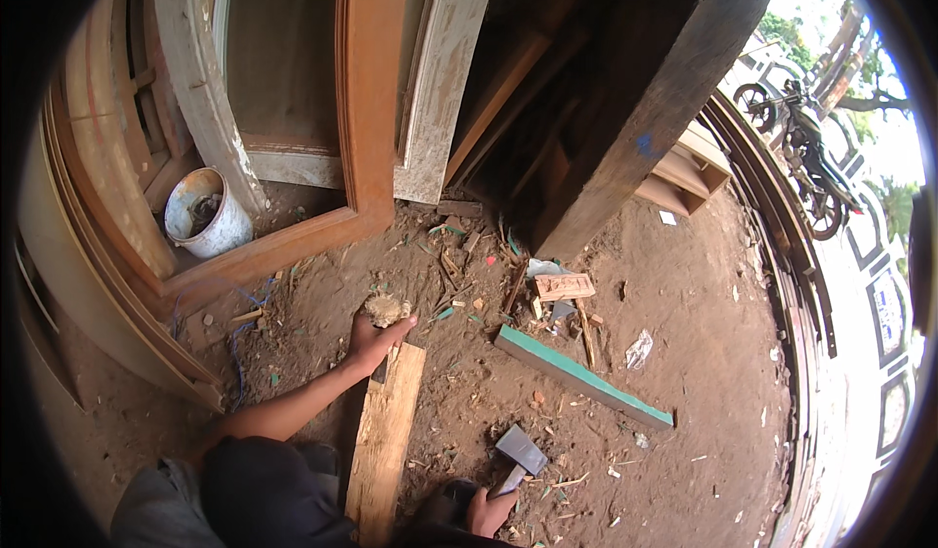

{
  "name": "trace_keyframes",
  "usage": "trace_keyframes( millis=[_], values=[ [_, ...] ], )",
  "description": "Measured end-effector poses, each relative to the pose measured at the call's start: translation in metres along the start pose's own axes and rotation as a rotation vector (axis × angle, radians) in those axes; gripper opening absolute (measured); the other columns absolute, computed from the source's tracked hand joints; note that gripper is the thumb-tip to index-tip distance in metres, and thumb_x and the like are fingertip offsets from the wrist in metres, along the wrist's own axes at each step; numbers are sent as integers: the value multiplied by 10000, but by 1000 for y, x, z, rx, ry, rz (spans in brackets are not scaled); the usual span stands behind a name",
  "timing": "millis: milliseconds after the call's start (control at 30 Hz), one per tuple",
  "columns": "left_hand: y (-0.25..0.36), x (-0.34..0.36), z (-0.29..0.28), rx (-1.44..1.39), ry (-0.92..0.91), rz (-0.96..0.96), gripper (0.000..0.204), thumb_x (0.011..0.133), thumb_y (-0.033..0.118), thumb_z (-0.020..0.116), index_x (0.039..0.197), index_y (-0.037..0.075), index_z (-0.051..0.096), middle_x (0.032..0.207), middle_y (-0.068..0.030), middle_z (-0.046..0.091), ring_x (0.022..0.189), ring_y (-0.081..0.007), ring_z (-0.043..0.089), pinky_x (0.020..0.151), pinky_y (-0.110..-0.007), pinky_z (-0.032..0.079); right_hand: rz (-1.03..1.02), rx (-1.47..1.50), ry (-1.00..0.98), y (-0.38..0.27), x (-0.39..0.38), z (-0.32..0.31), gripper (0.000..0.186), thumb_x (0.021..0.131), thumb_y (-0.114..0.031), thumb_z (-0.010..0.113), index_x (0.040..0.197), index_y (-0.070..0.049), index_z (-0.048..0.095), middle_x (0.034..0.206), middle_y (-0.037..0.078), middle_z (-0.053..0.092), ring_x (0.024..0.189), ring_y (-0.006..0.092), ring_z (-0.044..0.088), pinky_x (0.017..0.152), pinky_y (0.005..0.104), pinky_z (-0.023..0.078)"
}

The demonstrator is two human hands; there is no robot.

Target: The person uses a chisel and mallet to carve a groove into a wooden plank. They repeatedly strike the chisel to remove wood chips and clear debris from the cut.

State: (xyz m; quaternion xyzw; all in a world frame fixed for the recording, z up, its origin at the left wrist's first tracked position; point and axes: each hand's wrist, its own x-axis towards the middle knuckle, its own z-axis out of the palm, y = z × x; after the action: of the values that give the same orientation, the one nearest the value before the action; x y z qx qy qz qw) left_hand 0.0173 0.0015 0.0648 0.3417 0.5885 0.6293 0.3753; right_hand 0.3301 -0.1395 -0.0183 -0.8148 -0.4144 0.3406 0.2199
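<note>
Left hand (373,345) wraps a ragged-topped tool (389,309) (a chisel, I'd guess from this distance) at the far end of a pale plank (386,441), apparently leaving its top exposed. Right hand (490,512) grips a hammer (521,449) by its handle, head free. Beyond, leftward, I see a smudged white bucket (223,233) holding something dark, unidentifiable.

The beam (386,441) is rough wood, the hammer head (522,448) smooth metal, the soil (699,377) matt.
</note>
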Motion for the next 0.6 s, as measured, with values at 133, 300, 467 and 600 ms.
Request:
trace_keyframes(
  millis=[133, 300, 467, 600],
  values=[
    [3, 0, 2, -29, -17, 65, 256, 832, 175, 708, 670, 107, 521, 576, 48, 504, 514, -43, 460, 465, -252, 362, -26, 3, -6, 0, 0, -1, 713, 744, -189, 602, 1337, 59, 295, 1195, 303, 503, 1126, 437, 508, 964, 438, 390],
    [2, 5, 1, 0, -98, -40, 275, 829, 206, 713, 672, 118, 505, 584, 50, 489, 507, -44, 436, 462, -248, 340, -14, -2, -28, -2, -1, -2, 721, 751, -195, 592, 1345, 63, 275, 1199, 322, 486, 1128, 458, 495, 964, 453, 383],
    [15, 19, -2, -55, -99, -216, 296, 852, 228, 677, 670, 138, 462, 548, 40, 444, 474, -66, 421, 442, -249, 336, -20, 28, -12, 0, 0, -1, 720, 743, -195, 591, 1335, 73, 282, 1175, 323, 497, 1108, 462, 506, 952, 456, 388],
    [24, 23, -6, -266, -172, -229, 372, 865, 250, 658, 618, 152, 398, 522, 51, 398, 443, -64, 376, 433, -252, 296, -61, 3, -8, 3, 0, -1, 727, 746, -197, 590, 1339, 80, 273, 1178, 325, 496, 1109, 465, 505, 952, 457, 390]
  ],
)
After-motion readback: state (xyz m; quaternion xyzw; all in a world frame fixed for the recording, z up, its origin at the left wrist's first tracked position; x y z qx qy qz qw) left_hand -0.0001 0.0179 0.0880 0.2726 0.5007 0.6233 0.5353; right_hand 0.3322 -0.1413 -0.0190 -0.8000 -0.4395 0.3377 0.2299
